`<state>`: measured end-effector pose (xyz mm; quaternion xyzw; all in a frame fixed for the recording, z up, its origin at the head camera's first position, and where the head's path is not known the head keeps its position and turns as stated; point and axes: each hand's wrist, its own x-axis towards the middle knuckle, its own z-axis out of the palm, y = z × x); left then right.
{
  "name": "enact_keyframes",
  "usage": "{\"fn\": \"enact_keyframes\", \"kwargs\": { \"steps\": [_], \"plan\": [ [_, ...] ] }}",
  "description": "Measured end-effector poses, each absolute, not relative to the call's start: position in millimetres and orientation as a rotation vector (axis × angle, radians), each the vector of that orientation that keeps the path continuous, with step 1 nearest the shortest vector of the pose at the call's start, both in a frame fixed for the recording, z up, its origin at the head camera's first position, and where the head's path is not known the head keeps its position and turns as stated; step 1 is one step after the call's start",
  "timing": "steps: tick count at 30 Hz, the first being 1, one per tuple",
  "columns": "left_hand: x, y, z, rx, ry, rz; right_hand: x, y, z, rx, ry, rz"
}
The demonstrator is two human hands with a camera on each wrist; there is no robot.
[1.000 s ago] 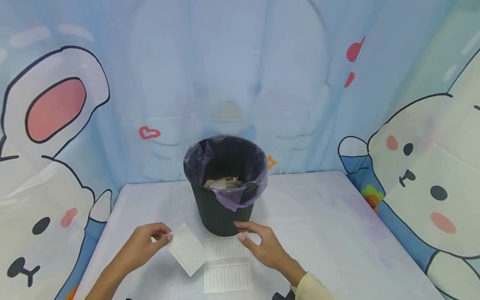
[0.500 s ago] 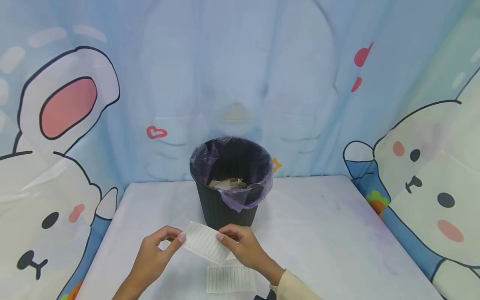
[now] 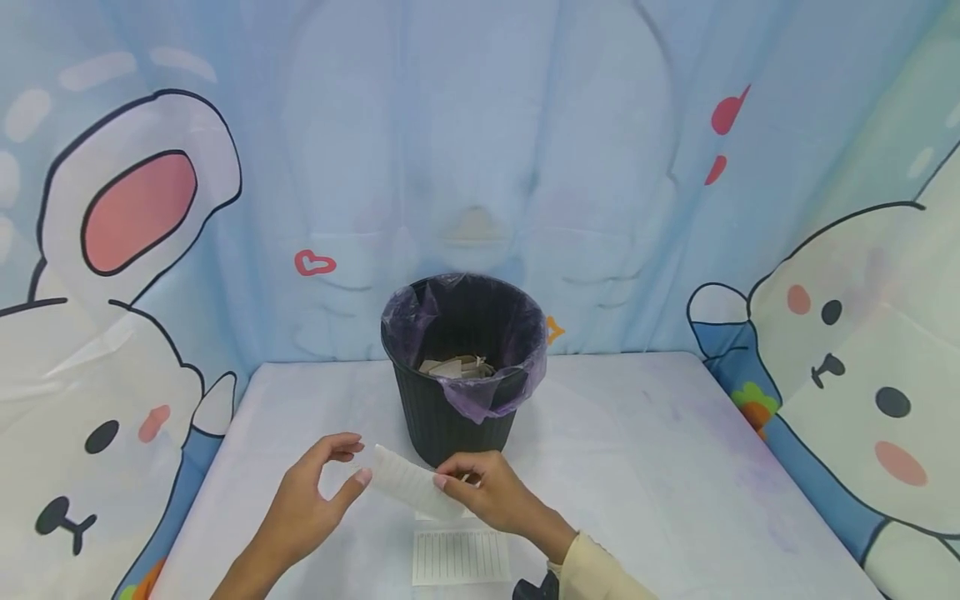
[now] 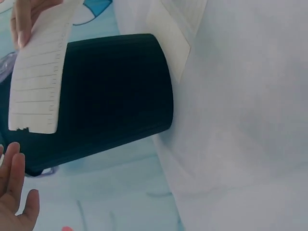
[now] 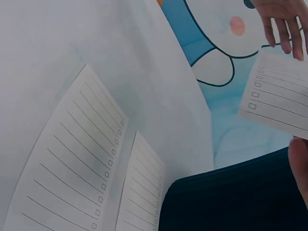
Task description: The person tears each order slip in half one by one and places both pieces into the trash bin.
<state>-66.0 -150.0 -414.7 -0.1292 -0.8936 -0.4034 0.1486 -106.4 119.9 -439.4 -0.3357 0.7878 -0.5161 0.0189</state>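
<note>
My right hand [image 3: 491, 496] pinches a small white checklist sheet [image 3: 408, 482] by one end, in front of the bin. Ruled lines and little checkboxes run across this sheet [image 4: 41, 77] in the left wrist view, and its free end has a ragged notch. My left hand [image 3: 311, 500] is beside the other end with thumb and fingers spread. A gap parts its fingers from the paper in the left wrist view. Two more lined sheets lie on the table: the nearer sheet [image 3: 461, 558] in full view, the farther sheet [image 5: 143, 187] mostly hidden in the head view.
A black bin [image 3: 457, 425] with a purple liner [image 3: 487, 396] stands at the middle back of the table, with paper scraps [image 3: 457, 367] inside. The white-covered table [image 3: 637, 467] meets a blue cartoon curtain [image 3: 480, 150] behind.
My right hand came in from the right and took hold of the sheet, which turned from slanted to more level. My left hand, which was pinching it, has let go and spread its fingers.
</note>
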Motion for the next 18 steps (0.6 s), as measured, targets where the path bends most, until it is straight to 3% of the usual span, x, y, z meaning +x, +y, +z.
{"fn": "enact_keyframes", "kwargs": {
  "steps": [9, 18],
  "plan": [
    [-70.9, -138.1, -425.8, -0.832, -2.690, -0.804, -104.7, 122.8, -440.9, -1.285, 2.422, -1.242],
    [-74.2, -131.5, -440.5, -1.162, -2.574, -0.778, -99.1, 122.7, -443.5, -1.263, 2.434, -1.150]
  ]
}}
